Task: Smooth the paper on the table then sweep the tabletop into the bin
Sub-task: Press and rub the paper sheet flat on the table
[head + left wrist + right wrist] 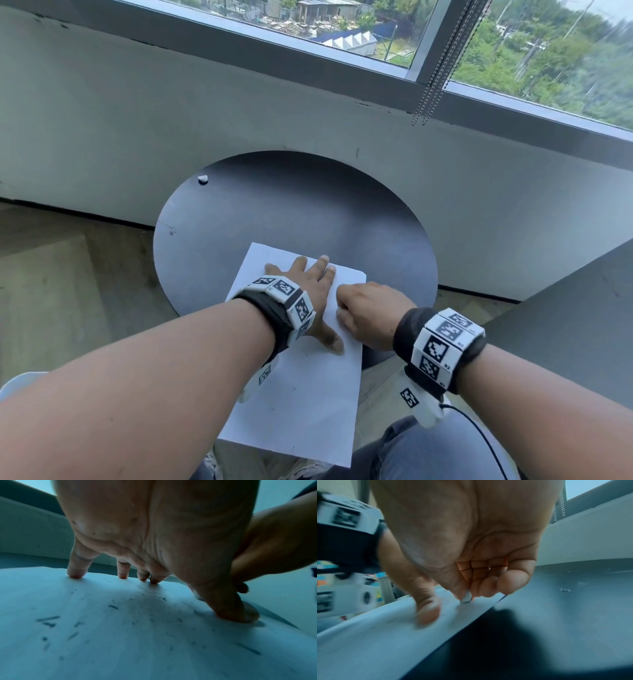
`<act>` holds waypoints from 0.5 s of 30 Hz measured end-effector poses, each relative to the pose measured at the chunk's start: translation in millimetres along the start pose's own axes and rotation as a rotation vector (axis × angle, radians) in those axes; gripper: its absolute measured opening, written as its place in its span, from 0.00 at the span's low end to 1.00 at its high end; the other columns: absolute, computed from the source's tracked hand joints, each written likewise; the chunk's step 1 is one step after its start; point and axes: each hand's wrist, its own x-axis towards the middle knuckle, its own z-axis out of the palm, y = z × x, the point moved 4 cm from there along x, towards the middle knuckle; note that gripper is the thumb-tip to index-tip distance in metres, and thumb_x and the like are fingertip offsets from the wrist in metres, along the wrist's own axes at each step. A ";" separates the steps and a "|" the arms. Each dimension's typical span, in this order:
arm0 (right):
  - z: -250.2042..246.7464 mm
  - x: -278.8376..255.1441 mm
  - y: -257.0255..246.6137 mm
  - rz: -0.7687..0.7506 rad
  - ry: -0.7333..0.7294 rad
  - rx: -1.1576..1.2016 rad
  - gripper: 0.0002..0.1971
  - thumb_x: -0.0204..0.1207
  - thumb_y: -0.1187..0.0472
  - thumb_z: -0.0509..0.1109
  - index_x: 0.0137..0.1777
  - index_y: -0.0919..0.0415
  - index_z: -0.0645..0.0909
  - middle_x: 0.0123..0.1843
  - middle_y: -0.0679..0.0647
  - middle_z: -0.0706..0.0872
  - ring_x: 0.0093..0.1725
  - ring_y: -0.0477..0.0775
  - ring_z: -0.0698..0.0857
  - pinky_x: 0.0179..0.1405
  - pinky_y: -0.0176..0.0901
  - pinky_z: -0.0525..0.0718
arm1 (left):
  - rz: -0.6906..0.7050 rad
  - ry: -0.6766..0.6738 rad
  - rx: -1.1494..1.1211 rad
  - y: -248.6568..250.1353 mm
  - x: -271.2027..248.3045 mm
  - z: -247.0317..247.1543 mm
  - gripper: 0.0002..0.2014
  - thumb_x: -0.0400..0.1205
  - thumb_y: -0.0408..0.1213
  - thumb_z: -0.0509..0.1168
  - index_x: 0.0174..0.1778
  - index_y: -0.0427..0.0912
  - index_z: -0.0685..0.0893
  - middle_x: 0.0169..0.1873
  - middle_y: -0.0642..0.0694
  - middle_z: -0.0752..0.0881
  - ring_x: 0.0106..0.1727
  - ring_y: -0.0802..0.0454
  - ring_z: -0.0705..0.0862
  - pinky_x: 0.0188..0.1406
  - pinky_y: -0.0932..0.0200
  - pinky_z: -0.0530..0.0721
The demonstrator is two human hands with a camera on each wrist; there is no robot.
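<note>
Left hand (pixel 310 287) presses flat on the thin, floppy paper (pixel 301 383) at lower centre of the desk (pixel 308 205), while the curled right hand (pixel 368 313) seems to pinch a small grey piece (pixel 467 599).

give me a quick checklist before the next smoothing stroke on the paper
1. Paper anchored: ok, left hand lies flat with spread fingers pressing it.
2. Right hand on the sheet: ok, thumb touches near the right edge, fingers curled round a small grey object.
3. Paper fully on the table: not ok, its near end overhangs.
4. Paper flat: cannot tell.
5. Debris left to sweep: not ok, white scrap near the far-left rim.
6. Bin in reach: cannot tell, none in view.
</note>
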 end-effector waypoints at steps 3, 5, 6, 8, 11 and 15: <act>-9.5 30.2 18.4 0.112 0.021 0.039 0.08 0.83 0.51 0.56 0.47 0.53 0.69 0.47 0.52 0.78 0.45 0.59 0.78 0.42 0.49 0.76 | -0.003 0.008 0.000 0.7 -0.3 0.5 0.70 0.59 0.83 0.68 0.89 0.51 0.44 0.89 0.56 0.40 0.88 0.43 0.46 0.72 0.23 0.66; -13.5 50.7 31.6 0.189 0.046 0.055 0.10 0.82 0.50 0.55 0.50 0.55 0.72 0.51 0.55 0.81 0.48 0.61 0.80 0.45 0.51 0.80 | -0.007 0.005 0.000 0.8 -0.7 0.3 0.70 0.60 0.83 0.68 0.89 0.51 0.44 0.89 0.56 0.39 0.88 0.43 0.46 0.73 0.22 0.66; -15.6 57.3 35.5 0.213 0.049 0.058 0.11 0.82 0.50 0.55 0.51 0.56 0.73 0.53 0.56 0.82 0.49 0.62 0.81 0.47 0.52 0.81 | -0.007 0.001 -0.002 0.9 -0.6 0.3 0.70 0.60 0.83 0.68 0.90 0.51 0.43 0.89 0.56 0.39 0.88 0.43 0.45 0.73 0.21 0.65; -18.0 64.0 37.7 0.226 0.046 0.053 0.11 0.82 0.50 0.55 0.52 0.56 0.73 0.54 0.57 0.83 0.50 0.62 0.82 0.48 0.52 0.81 | -0.006 -0.003 -0.010 0.2 -0.5 0.1 0.70 0.60 0.83 0.68 0.90 0.51 0.42 0.89 0.56 0.39 0.88 0.43 0.45 0.73 0.20 0.64; -15.7 50.1 26.8 0.176 0.045 0.029 0.09 0.83 0.51 0.56 0.50 0.55 0.71 0.54 0.56 0.83 0.49 0.61 0.81 0.45 0.50 0.78 | -0.006 0.000 -0.027 0.0 -1.6 0.2 0.70 0.60 0.82 0.69 0.90 0.51 0.42 0.89 0.56 0.39 0.88 0.43 0.45 0.74 0.20 0.63; -3.0 4.9 -6.2 -0.006 0.037 0.059 0.05 0.83 0.52 0.57 0.52 0.52 0.70 0.49 0.51 0.81 0.50 0.59 0.82 0.42 0.48 0.75 | -0.008 -0.006 -0.033 -0.3 1.1 2.9 0.70 0.60 0.82 0.69 0.90 0.52 0.41 0.89 0.57 0.38 0.89 0.44 0.44 0.73 0.18 0.62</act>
